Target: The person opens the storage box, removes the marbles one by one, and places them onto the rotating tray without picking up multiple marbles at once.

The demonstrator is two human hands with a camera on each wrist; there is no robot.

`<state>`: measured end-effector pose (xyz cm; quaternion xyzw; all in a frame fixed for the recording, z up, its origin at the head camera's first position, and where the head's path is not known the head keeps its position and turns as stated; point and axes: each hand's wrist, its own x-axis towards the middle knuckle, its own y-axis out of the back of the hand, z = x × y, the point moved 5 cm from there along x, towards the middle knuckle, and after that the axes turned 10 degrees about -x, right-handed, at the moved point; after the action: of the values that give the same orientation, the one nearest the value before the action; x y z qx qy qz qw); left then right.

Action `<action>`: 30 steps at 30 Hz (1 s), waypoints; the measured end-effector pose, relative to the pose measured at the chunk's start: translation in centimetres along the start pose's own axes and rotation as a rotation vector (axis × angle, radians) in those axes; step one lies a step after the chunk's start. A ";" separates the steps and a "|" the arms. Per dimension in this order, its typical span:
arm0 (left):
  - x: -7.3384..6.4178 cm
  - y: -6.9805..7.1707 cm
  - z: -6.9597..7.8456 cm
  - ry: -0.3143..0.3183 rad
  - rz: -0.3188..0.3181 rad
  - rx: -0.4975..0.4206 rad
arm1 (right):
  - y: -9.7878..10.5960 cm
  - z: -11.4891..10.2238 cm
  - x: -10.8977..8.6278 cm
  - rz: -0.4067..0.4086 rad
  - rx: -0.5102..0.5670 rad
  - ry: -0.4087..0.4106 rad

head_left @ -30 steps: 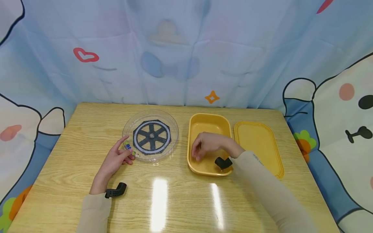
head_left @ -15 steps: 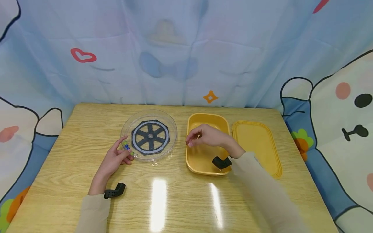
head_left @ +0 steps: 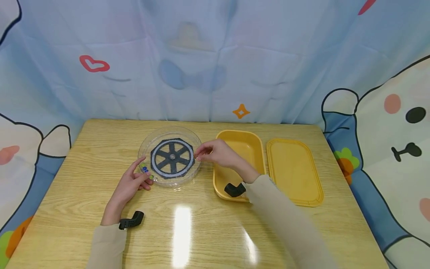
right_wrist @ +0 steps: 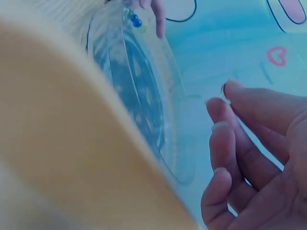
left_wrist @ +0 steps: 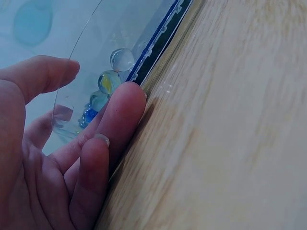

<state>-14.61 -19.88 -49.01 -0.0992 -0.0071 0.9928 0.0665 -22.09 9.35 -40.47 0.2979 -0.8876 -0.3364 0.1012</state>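
A clear round dish (head_left: pixel 160 135) stands on the table with a dark six-spoked wheel pattern (head_left: pixel 172 157) at its middle. My left hand (head_left: pixel 133 181) grips its front left rim, fingers around the wall. Several glass marbles (left_wrist: pixel 110 81), blue, yellow-green and clear, gather along the wall beside that hand. Above the dish's right edge, my right hand (head_left: pixel 217 153) pinches a small marble (right_wrist: pixel 223 91) with red in it between thumb and fingertips; most of it is hidden by them.
A yellow tub (head_left: pixel 260 149) stands right of the dish, under my right forearm. Its flat yellow lid (head_left: pixel 295 172) lies farther right on the wooden table (head_left: pixel 111 140). A printed curtain (head_left: pixel 208 86) hangs behind the table's far edge.
My right hand has risen out of the yellow tub and moved left to the dish, carrying the small marble. My left hand stays at the rim of the dish.
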 end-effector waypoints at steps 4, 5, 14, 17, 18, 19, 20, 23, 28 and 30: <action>0.0 0.0 0.0 -0.003 -0.004 -0.007 | -1.1 -0.6 0.6 0.009 -0.005 -0.027; 0.0 0.0 0.0 -0.003 -0.003 -0.009 | -1.3 -0.8 0.7 0.009 -0.007 -0.034; -0.1 0.1 0.0 -0.003 -0.002 -0.019 | -2.9 -1.4 1.3 -0.016 0.034 -0.061; -0.1 0.0 0.1 -0.007 -0.005 -0.021 | -3.2 -1.4 1.4 -0.029 0.049 -0.070; -0.1 0.0 0.1 -0.010 -0.005 -0.022 | -3.3 -1.4 1.4 -0.034 0.054 -0.073; -0.2 0.0 0.2 -0.011 -0.006 -0.021 | -3.4 -1.4 1.4 -0.039 0.061 -0.076; -0.2 0.0 0.2 -0.012 -0.006 -0.021 | -3.5 -1.4 1.4 -0.042 0.060 -0.079; -0.2 0.0 0.2 -0.014 -0.006 -0.019 | -3.5 -1.2 1.4 -0.045 0.038 -0.098; -0.1 -0.1 0.1 -0.013 -0.004 -0.017 | -2.8 -1.0 1.1 -0.029 0.012 -0.115; 0.0 -0.1 0.1 -0.015 -0.002 -0.017 | -2.3 -1.0 1.0 -0.017 0.004 -0.104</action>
<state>-14.63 -19.81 -48.91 -0.0925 -0.0163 0.9934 0.0665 -21.47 6.87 -41.21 0.2879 -0.8897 -0.3505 0.0514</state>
